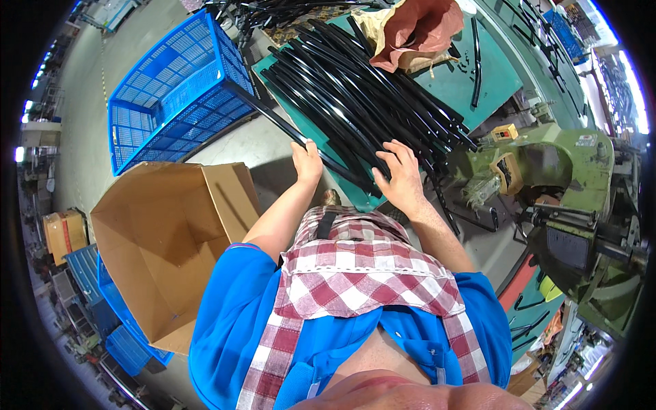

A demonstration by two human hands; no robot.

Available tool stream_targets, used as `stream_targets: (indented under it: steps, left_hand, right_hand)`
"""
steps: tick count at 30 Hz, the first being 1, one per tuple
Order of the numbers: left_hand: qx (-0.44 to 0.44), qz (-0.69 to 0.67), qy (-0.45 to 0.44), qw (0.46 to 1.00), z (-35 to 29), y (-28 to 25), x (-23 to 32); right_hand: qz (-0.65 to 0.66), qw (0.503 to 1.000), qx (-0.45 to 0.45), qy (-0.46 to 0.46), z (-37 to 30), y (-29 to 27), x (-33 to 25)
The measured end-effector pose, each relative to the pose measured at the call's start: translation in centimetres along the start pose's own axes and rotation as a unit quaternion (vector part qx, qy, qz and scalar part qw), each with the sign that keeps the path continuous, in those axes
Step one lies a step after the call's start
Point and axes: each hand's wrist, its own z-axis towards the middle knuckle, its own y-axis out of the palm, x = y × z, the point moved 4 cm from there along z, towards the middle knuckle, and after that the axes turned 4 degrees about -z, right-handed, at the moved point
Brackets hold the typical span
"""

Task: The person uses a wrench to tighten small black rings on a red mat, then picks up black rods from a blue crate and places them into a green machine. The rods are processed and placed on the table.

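My left hand (pixel 307 162) is closed around a long, glossy black tube (pixel 266 114). That tube slants from beside the blue crate toward the near edge of the green tabletop. Fingers spread, my right hand (pixel 402 176) is at the near end of a large pile of black tubes (pixel 342 89). Its thumb and fingertips are close to the tube ends; whether they touch cannot be made out. The piled tubes lie roughly side by side on the green tabletop (pixel 495 89).
A blue plastic crate (pixel 164 92) stands at the far left. Nearer on the left is an open cardboard box (pixel 160 253). A green machine (pixel 567 164) is to my right. A crumpled reddish-brown sack (pixel 420 34) and a lone black tube (pixel 476 61) lie beyond the pile.
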Motion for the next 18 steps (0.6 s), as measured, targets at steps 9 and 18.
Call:
stream_targets:
  steps: [9, 18]
  left_hand:
    - [-0.335, -0.348, 0.077, 0.872, -9.3, 2.5, 10.5]
    - [-0.530, -0.087, 0.162, 0.828, -18.2, 4.5, 12.0]
  right_hand:
    - [-0.018, 0.996, 0.042, 0.081, -4.7, -1.6, -1.1]
    - [-0.017, 0.972, 0.097, 0.213, -17.0, -7.1, 2.4]
